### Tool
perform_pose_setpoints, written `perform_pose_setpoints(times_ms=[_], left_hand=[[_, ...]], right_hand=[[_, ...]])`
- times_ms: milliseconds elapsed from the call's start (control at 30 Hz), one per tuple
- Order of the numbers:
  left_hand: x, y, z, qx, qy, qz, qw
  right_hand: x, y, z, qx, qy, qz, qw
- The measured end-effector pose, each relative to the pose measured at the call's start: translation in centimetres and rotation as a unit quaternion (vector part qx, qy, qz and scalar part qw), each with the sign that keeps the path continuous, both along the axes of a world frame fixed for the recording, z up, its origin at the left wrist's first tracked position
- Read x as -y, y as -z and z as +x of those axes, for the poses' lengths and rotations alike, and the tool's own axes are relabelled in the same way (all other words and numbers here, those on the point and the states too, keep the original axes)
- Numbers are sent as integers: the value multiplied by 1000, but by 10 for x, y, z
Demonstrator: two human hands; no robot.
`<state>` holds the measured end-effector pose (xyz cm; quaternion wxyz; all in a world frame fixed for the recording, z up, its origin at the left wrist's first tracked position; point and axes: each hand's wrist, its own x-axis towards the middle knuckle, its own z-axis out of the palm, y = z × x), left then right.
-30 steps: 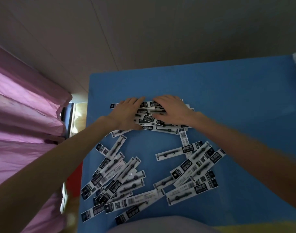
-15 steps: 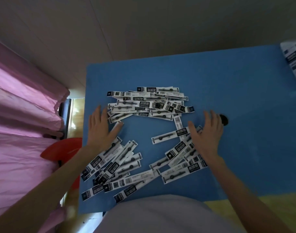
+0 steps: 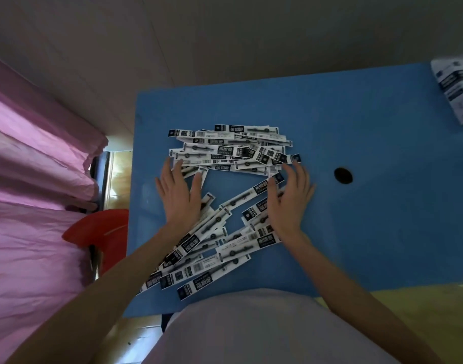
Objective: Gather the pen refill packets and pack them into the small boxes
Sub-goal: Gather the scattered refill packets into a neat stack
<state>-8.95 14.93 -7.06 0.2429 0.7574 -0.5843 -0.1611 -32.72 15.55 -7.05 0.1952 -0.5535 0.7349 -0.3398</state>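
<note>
Several black-and-white pen refill packets lie on the blue table (image 3: 356,232). A far heap (image 3: 233,151) lies crosswise, and a near heap (image 3: 212,248) fans diagonally toward my body. My left hand (image 3: 179,199) lies flat, fingers straight, on the left side of the near heap, its fingertips reaching the far heap. My right hand (image 3: 290,200) presses with spread fingers on the right side of the near heap. White small boxes (image 3: 456,88) with dark print stand at the table's far right corner, partly cut off by the frame.
A round dark hole (image 3: 343,175) sits in the tabletop right of my right hand. A red stool (image 3: 99,229) stands left of the table beside pink curtains (image 3: 33,193). A yellow surface (image 3: 422,319) adjoins the table's near right edge.
Both hands moved inward and forward, pushing the two near clusters of packets together into one heap. The view also shifted, showing more of the boxes at far right.
</note>
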Motion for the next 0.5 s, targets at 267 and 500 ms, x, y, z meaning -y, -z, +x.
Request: perform_pose_setpoints(times_ms=[267, 500], left_hand=[[-60, -5, 55, 72, 190, 38, 978], [-124, 6, 48, 131, 350, 43, 927]], right_hand=[[-36, 12, -40, -126, -185, 50, 974], [-51, 13, -60, -261, -359, 36, 895]])
